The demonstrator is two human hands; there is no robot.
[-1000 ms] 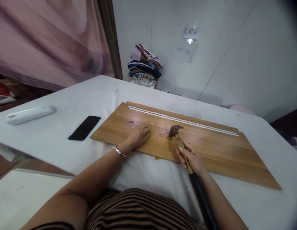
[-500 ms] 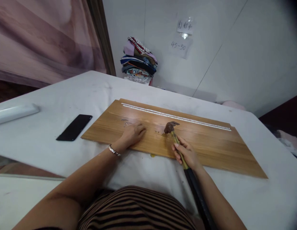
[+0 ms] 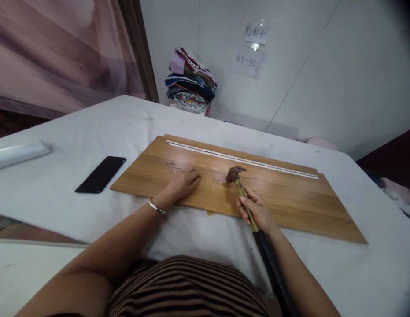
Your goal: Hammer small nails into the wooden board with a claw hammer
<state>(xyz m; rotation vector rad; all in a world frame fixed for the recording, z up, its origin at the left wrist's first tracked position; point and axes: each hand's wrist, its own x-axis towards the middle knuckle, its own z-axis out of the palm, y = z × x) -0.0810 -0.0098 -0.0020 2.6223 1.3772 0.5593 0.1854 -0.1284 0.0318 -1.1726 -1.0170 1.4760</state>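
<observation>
My right hand [image 3: 254,208] is closed around the yellow part of the handle of a hammer [image 3: 234,174]. The hammer's rusty head is low over the middle of a brown wooden board [image 3: 297,202], beside several small nail heads [image 3: 218,180]; whether it touches the wood I cannot tell. On the board's left half rests my left hand [image 3: 185,182], its fingers curled together; anything under them is hidden. Several loose nails [image 3: 173,169] lie just beyond it. Two white strips [image 3: 241,159] with markings run along the board's far side.
A black phone [image 3: 101,175] lies left of the board on the white-covered table [image 3: 125,119]. At the far left is a white rolled object [image 3: 20,154]. Folded clothes [image 3: 191,83] are stacked by the wall, which carries paper notes [image 3: 249,61].
The whole view has shifted very slightly. Both hands and the hammer hold the same places over the board.
</observation>
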